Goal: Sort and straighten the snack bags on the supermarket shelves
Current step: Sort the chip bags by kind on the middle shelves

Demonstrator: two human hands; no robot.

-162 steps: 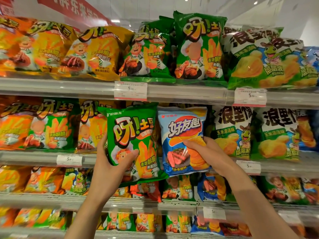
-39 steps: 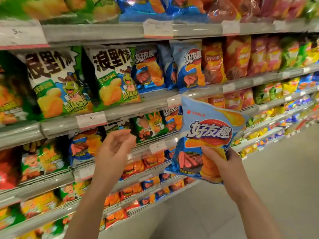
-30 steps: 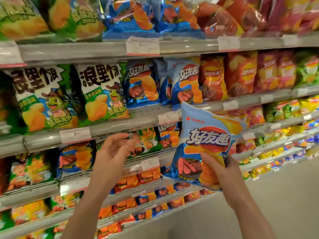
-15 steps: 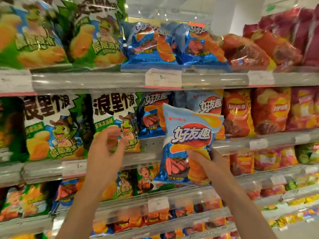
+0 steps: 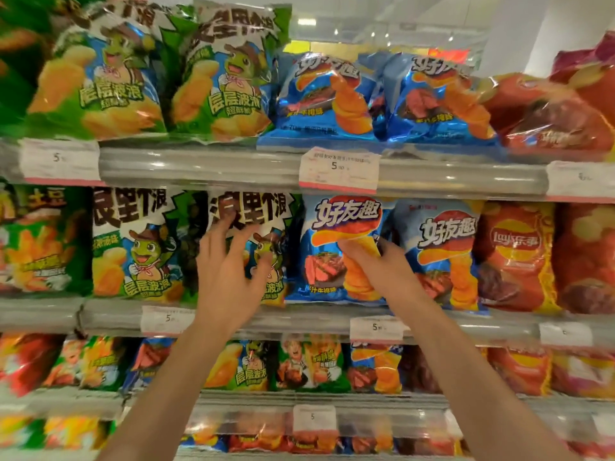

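Head view shows my two hands up at the middle shelf (image 5: 299, 322). My right hand (image 5: 382, 267) holds the blue chip bag (image 5: 336, 247). My thumb and fingers are curled on its front, near the middle, and the bag stands on the shelf edge, upright, with its top just under the shelf above. It sits in the blue row, touching another blue bag (image 5: 446, 254) on its right side. On its left is a green bag (image 5: 253, 227) with a frog on it.

My left hand (image 5: 229, 271) is in front of that green bag. My fingers are spread and a little bent, with the tips on or very near the bag's front. They are not closed around anything. I cannot tell if they press it yet.

I think the blue bag is very light, because it is puffed up with air. It feels soft and squishy to me, and the shiny skin looks slippery. The chips inside can break, so I should not squeeze hard. A good place to hold is the flat sealed edge at the top or bottom, or both sides with gentle fingers. I think the next thing is to push it back so it stands straight in its row.
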